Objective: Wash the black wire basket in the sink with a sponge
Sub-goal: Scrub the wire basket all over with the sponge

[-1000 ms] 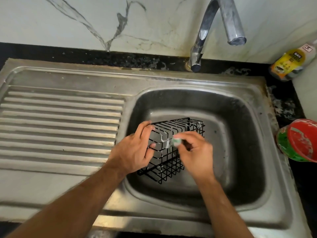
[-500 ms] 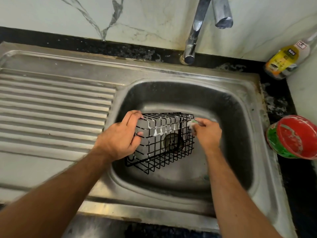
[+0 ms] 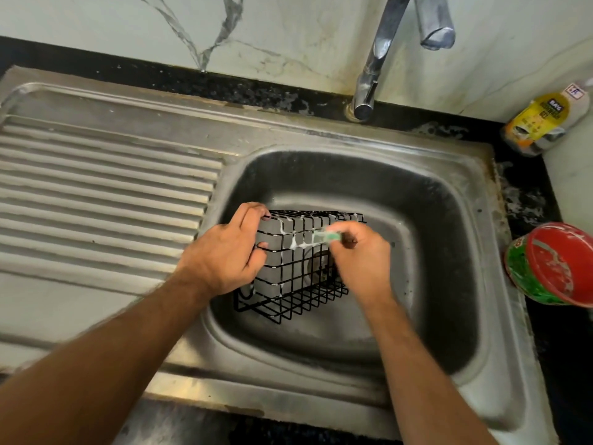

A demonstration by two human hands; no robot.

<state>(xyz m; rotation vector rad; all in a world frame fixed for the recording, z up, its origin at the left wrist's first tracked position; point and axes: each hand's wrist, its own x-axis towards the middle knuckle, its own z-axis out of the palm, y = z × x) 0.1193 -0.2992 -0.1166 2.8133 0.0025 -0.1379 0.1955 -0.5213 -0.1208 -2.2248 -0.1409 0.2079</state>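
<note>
One basket [image 3: 298,271], two hands [image 3: 224,252].

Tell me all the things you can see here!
basket: one, black wire, streaked with white foam, in the sink bowl
sponge: one, green, blurred, against the basket's top
sink: one, steel, with a ridged drainboard on its left
tap: one, chrome, above the bowl, no water running
bottle: one, yellow label, counter at back right
tub: one, green with red lid, counter at right
left hand: one, grips the basket's left end
right hand: one, holds the sponge
</note>
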